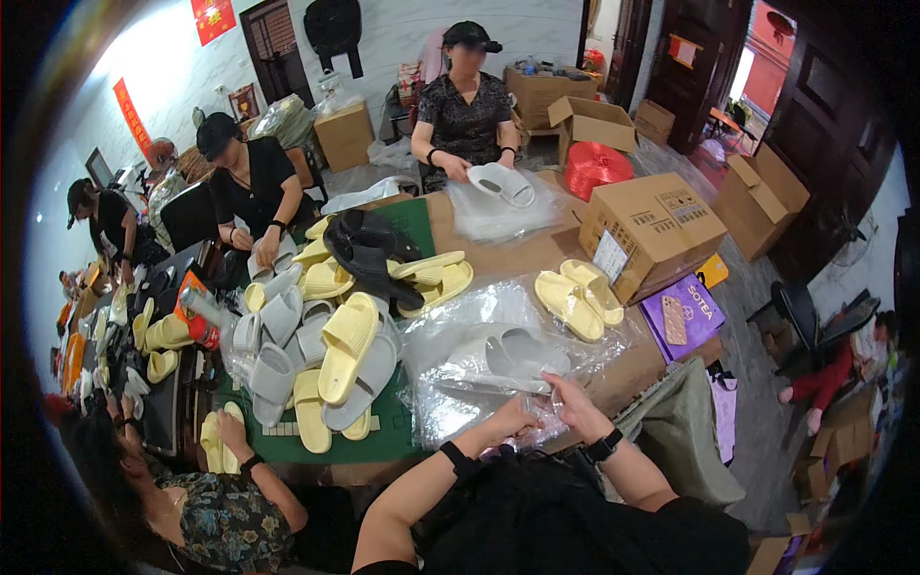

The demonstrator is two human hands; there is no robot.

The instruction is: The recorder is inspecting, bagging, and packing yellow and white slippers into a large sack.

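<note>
- The left hand (pixel 513 417) is pinched on the near edge of a clear plastic bag (pixel 498 369), and the right hand (pixel 573 401) is closed on the same edge just beside it. The bag lies on the surface directly ahead of both hands, with a pair of grey slippers (pixel 513 355) inside it.
- The film looks thin and slick. If either hand pulls harder than the other, I judge the mouth could slip out of the pinch or tear along the edge.
- The grey slippers sit loose in the bag, ahead of the fingers. Lifting the near edge steeply could tip them toward the far end, and they might bunch or twist out of their paired lie.
- More clear bags (pixel 450 412) are heaped under and to the left of the left hand. A grab there could catch two layers at once, so that a spare bag is dragged along.
- A pair of yellow slippers (pixel 578 297) rests ahead of the right hand, well beyond the bag, near a cardboard box (pixel 652 230). A wide sweep of the bag could nudge them.
- The mixed pile of slippers (pixel 326 355) stands to the left of the left hand, stacked loosely; a bump on the crumpled plastic next to it might set the top ones sliding.
- The surface's edge (pixel 632 383) runs close to the right of the right hand, so a bag pushed that way could go over.
</note>
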